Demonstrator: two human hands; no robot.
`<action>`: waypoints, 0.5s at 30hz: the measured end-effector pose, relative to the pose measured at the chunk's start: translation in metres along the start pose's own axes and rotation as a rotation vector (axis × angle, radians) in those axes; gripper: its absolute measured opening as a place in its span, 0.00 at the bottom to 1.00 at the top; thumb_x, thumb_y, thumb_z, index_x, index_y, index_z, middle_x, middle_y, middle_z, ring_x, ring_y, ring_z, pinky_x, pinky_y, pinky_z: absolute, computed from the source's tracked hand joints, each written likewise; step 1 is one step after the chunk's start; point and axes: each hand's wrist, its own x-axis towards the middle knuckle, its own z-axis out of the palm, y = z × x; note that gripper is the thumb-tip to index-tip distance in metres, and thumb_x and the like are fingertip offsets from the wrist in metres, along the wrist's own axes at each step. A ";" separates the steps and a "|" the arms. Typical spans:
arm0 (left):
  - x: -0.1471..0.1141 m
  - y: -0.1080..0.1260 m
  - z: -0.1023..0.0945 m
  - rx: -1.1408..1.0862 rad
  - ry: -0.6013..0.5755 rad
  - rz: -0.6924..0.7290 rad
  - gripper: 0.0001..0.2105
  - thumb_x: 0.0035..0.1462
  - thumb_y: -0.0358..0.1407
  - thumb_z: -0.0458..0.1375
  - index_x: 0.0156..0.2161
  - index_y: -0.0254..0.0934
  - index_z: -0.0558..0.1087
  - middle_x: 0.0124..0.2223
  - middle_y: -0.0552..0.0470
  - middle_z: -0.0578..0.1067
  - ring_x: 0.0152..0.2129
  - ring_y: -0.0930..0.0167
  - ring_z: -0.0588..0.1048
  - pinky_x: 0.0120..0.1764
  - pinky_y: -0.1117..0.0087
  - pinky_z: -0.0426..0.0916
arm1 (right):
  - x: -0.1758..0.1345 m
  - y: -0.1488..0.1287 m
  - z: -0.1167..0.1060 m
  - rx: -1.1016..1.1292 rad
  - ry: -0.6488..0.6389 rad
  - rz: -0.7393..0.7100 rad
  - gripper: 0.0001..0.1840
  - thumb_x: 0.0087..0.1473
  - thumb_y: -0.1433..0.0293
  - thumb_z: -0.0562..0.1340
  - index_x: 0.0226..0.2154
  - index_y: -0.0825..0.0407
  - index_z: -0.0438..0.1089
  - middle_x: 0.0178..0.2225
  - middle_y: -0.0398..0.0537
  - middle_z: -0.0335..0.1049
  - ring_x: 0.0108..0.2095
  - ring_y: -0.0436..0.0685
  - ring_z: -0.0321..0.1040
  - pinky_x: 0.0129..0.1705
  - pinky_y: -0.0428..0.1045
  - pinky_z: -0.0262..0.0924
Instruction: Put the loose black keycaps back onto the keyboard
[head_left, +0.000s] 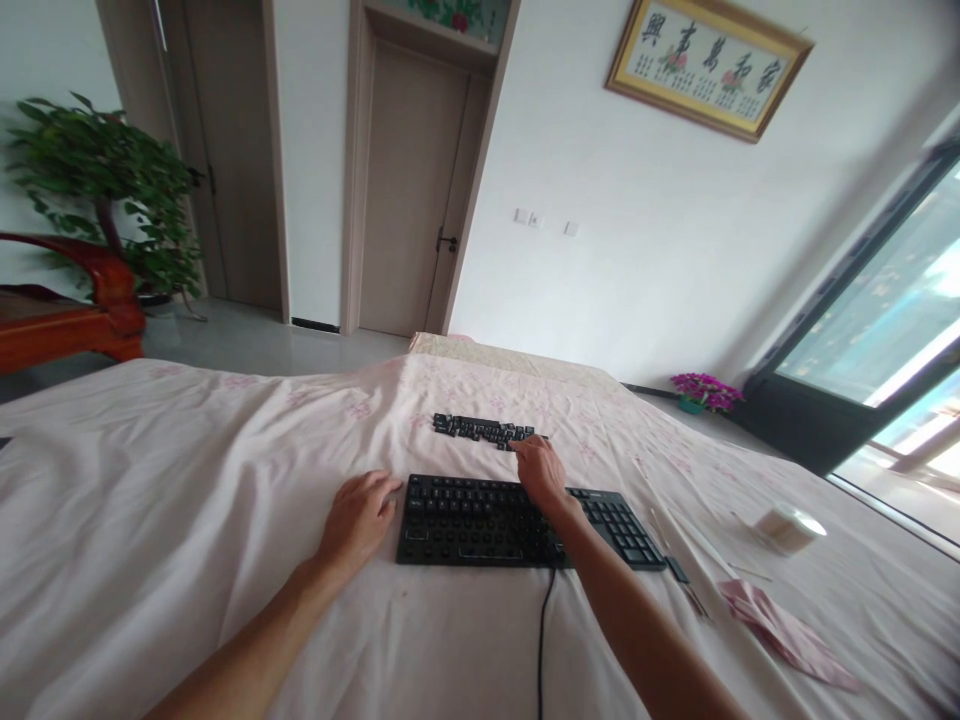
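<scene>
A black computer keyboard (pixel 480 545) lies on the pink cloth; keycaps are off much of its lower left and middle part. Behind it, loose black keycaps (pixel 472 427) lie grouped in rows. My right hand (pixel 541 468) reaches over the keyboard to the right end of these rows, its thumb and forefinger closed together at a keycap there. The small piece is mostly hidden by the fingertips. On the cloth by the keyboard's left edge rests my left hand (pixel 361 510), fingers loosely bent and apart, holding nothing.
A cable (pixel 546 640) runs from the keyboard toward me. Right of the keyboard lie thin tools (pixel 694 597), a pink cloth piece (pixel 787 630) and a white roll-shaped item (pixel 790 528). The floral cloth (pixel 187 520) has folds at left.
</scene>
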 end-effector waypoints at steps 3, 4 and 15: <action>0.000 -0.001 0.001 0.005 -0.001 -0.002 0.16 0.54 0.30 0.51 0.47 0.42 0.73 0.51 0.49 0.72 0.49 0.68 0.69 0.56 0.63 0.57 | 0.017 -0.003 0.006 -0.092 -0.040 -0.003 0.19 0.60 0.72 0.51 0.46 0.44 0.73 0.44 0.50 0.67 0.46 0.56 0.60 0.43 0.47 0.54; 0.001 -0.001 0.001 0.004 -0.002 -0.003 0.16 0.54 0.30 0.51 0.47 0.42 0.73 0.51 0.49 0.72 0.49 0.67 0.68 0.56 0.63 0.57 | 0.022 -0.004 0.008 -0.113 -0.050 -0.014 0.19 0.60 0.71 0.50 0.46 0.44 0.73 0.44 0.51 0.66 0.46 0.56 0.60 0.43 0.47 0.53; 0.001 0.000 -0.001 -0.001 -0.007 -0.014 0.16 0.54 0.31 0.51 0.47 0.42 0.73 0.52 0.50 0.72 0.50 0.68 0.68 0.56 0.63 0.56 | 0.038 -0.014 0.025 -0.163 -0.098 -0.050 0.15 0.59 0.71 0.53 0.37 0.50 0.76 0.44 0.53 0.66 0.49 0.57 0.58 0.46 0.48 0.53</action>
